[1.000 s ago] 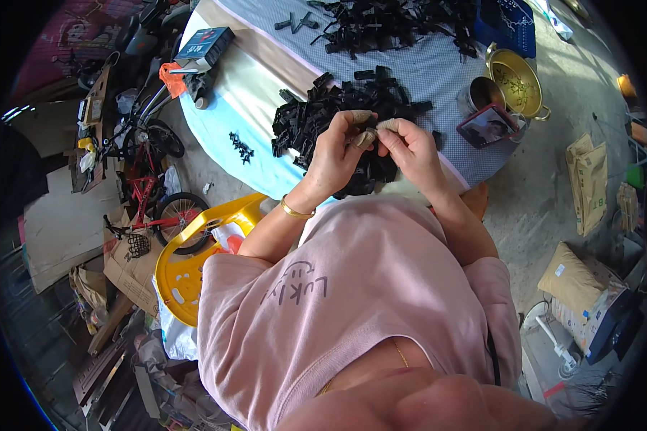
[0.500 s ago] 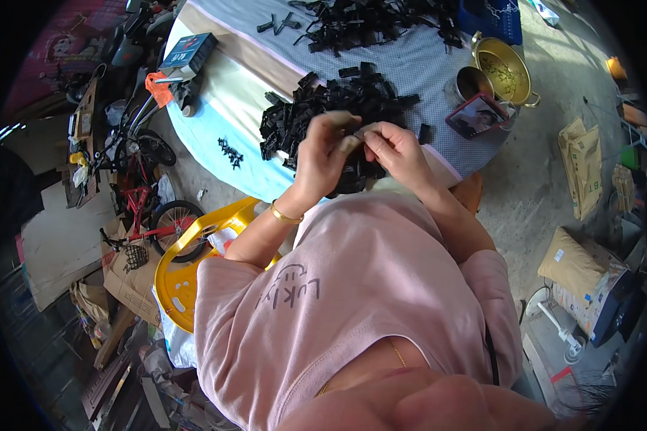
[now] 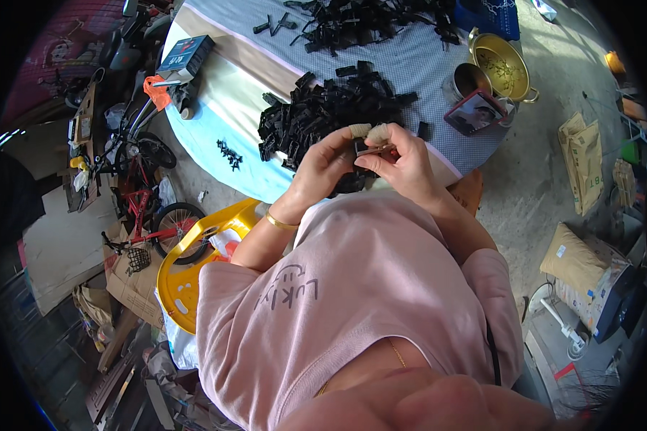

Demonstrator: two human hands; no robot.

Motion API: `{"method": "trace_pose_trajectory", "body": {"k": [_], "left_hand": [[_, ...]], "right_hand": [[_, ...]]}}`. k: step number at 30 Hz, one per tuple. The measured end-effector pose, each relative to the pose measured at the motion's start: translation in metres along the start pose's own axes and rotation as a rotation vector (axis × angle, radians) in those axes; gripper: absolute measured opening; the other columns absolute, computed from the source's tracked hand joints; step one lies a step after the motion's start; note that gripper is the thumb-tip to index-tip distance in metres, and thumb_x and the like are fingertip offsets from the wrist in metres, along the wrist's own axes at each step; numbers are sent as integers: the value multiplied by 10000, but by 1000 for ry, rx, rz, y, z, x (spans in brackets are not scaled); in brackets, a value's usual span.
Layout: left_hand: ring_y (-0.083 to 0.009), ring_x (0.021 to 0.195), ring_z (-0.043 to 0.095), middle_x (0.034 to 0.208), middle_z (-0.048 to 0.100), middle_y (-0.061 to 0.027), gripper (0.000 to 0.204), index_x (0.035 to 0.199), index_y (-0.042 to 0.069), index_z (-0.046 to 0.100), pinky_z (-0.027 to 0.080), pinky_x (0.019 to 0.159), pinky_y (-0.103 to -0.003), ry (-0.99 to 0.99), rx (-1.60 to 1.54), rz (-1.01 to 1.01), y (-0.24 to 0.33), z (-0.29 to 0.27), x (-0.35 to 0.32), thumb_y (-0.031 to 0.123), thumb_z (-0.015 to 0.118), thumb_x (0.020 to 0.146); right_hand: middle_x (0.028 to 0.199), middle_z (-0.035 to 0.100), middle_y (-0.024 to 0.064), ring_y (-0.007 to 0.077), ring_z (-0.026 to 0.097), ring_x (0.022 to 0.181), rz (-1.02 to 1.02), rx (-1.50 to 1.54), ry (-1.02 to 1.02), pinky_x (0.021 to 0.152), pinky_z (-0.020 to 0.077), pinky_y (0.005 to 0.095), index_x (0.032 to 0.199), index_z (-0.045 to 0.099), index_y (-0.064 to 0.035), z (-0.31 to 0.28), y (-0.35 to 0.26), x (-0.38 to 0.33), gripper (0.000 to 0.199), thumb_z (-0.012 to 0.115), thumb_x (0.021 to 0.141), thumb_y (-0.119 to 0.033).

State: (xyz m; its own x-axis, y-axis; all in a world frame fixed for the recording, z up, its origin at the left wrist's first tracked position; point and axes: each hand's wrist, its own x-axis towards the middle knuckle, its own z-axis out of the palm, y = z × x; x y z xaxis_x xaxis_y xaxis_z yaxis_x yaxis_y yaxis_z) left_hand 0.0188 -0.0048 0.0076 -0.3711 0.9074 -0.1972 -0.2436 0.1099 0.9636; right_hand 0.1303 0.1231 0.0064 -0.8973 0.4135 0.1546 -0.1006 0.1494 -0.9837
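Observation:
My left hand (image 3: 325,159) and my right hand (image 3: 404,156) meet over the near edge of a large pile of small black plastic parts (image 3: 316,108). Pale tape wraps an index fingertip on each hand. The left fingers are closed on a small black plastic part (image 3: 359,146). In the right hand, pinched between thumb and fingers, is a small thin tool (image 3: 374,151) with a reddish end, lying against that part. The fingers hide most of both, so the tool's exact kind cannot be made out.
On the cloth-covered table (image 3: 223,93) lie another black pile (image 3: 370,21), a small black cluster (image 3: 230,154) and a blue box (image 3: 185,57). A gold pot (image 3: 525,68), a metal cup (image 3: 467,81) and a propped phone (image 3: 474,113) stand right. A yellow chair (image 3: 176,284) is left.
The left fingers, blurred before, have come down and closed near the right fingertips. The black part and the thin tool now show between the hands.

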Motion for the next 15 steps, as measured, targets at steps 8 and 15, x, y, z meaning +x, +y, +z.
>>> {"method": "trace_pose_trajectory", "body": {"k": [8,15], "left_hand": [[-127,982,523,1049,531,-83,410,1169,-19,397,464,825,-269,69,-57,3,-6,11,-9,-22,573,799],[-153,936,553,1021,554,-99,350,1092,2,435,469,831,-270,125,-100,21,-7,2,-2,-6,601,784]], "right_hand": [[710,546,-2,40,508,624,323,239,-53,552,426,172,880,543,-11,6,24,-7,123,613,799,-72],[668,546,-6,21,422,545,356,305,-131,484,336,157,959,579,8,-2,14,-6,169,483,885,-110]]}}
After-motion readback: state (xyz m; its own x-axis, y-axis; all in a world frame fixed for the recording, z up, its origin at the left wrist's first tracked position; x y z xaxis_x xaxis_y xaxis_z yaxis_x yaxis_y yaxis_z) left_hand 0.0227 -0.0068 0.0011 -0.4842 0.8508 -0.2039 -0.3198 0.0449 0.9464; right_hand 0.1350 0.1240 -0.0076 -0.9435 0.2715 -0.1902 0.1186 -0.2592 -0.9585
